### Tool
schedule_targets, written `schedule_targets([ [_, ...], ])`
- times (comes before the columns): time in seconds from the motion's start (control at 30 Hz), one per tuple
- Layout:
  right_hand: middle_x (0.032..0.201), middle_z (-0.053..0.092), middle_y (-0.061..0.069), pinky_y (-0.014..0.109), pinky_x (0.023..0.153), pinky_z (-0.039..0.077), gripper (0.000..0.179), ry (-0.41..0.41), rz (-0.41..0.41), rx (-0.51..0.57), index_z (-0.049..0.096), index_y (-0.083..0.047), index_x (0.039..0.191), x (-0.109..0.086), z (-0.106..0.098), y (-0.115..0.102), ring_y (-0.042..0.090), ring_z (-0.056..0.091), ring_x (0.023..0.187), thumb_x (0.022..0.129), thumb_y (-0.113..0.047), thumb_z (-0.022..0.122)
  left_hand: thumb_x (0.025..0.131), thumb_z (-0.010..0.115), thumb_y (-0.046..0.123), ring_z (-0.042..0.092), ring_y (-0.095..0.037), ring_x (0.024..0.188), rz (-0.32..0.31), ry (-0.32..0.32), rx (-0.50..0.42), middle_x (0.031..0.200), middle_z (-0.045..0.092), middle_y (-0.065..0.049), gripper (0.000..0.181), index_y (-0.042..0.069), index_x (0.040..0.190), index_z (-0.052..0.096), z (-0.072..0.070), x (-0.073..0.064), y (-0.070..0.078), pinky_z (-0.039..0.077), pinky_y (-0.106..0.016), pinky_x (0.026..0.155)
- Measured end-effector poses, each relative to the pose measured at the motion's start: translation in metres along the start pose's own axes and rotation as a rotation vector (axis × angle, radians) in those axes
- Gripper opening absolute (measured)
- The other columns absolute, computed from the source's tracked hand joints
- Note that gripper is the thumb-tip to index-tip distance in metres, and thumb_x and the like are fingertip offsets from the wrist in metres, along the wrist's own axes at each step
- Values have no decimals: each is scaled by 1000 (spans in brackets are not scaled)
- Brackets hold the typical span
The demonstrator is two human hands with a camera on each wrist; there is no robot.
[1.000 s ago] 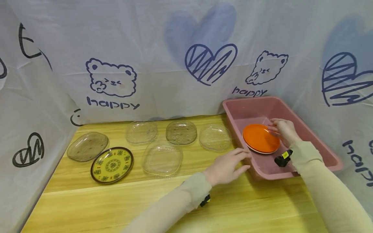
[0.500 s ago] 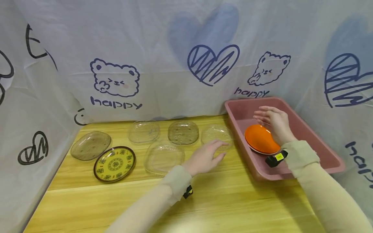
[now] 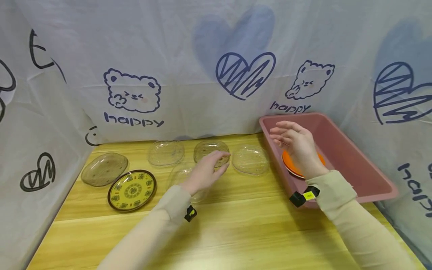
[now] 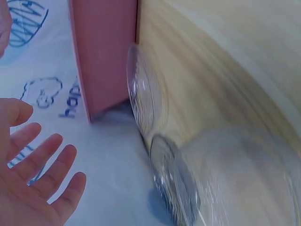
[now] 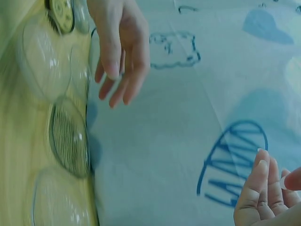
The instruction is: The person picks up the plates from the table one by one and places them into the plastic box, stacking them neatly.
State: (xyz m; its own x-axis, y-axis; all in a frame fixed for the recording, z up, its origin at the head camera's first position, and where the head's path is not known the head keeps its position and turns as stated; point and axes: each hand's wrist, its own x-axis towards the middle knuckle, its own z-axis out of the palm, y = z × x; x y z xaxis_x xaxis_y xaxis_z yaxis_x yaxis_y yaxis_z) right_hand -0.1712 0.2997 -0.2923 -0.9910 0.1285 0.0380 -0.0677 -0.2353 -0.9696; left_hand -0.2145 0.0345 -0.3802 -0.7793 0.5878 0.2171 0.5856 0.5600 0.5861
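The left hand [image 3: 204,172] held nothing, its fingers loose, above a clear plate [image 3: 177,174] toward the table's [image 3: 249,228] back edge. The right hand [image 3: 298,150] was bare too, above the pink tub's [image 3: 341,153] left edge; the orange plate [image 3: 288,161] sat inside. It seemed between grabs; grabbing would need lower fingers. The cloth [image 3: 189,97] said "happy".

Dishes [image 3: 132,190] lie on the table [image 3: 243,232] — right of them, a plate [image 3: 291,165] inside the basin [image 3: 351,165]

The wood-grained table [image 3: 249,236] bears five see-through plates [image 3: 250,160], a yellow patterned plate [image 3: 132,190] and a pink tub [image 3: 351,168].
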Motion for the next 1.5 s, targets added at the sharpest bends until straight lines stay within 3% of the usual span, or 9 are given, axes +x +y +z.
schedule_targets([
  [0.27, 93, 74, -3, 18, 76, 58, 29, -18, 7, 28, 62, -10, 109, -10, 31, 13, 12, 71, 84, 99, 4, 38, 103, 57, 22, 60, -32, 128, -66, 24, 11, 143, 59, -14, 42, 6, 142, 54, -28, -15, -25, 51, -47, 109],
  [0.53, 93, 73, -8, 20, 78, 58, 25, -63, 63, 1, 59, -12, 114, -17, 58, 43, 10, 71, 86, 102, -1, 40, 103, 56, 25, 57, -38, 129, -162, 55, 44, 147, 54, -19, 47, 5, 146, 49, -53, -33, -58, 49, -54, 110],
  [0.9, 90, 72, -5, 21, 75, 57, 26, -107, 179, 93, 55, 0, 123, -24, 97, 87, 11, 69, 82, 100, 0, 43, 106, 49, 25, 52, -44, 131, -350, 89, 82, 153, 46, -23, 49, 3, 150, 44, -91, -75, -105, 47, -61, 106],
  [1.2, 94, 70, -1, 26, 79, 57, 30, -136, 213, 47, 55, 2, 124, -27, 120, 120, 13, 68, 82, 97, 1, 42, 106, 47, 25, 44, -50, 137, -460, 55, 128, 151, 44, -31, 53, -2, 150, 40, -107, -105, -136, 38, -66, 112],
  [1.5, 99, 71, 6, 26, 78, 56, 33, -166, 253, 1, 56, 3, 126, -32, 134, 144, 12, 68, 81, 96, 1, 42, 105, 46, 27, 43, -54, 134, -531, 28, 186, 149, 41, -35, 54, -6, 149, 40, -114, -121, -157, 39, -68, 110],
])
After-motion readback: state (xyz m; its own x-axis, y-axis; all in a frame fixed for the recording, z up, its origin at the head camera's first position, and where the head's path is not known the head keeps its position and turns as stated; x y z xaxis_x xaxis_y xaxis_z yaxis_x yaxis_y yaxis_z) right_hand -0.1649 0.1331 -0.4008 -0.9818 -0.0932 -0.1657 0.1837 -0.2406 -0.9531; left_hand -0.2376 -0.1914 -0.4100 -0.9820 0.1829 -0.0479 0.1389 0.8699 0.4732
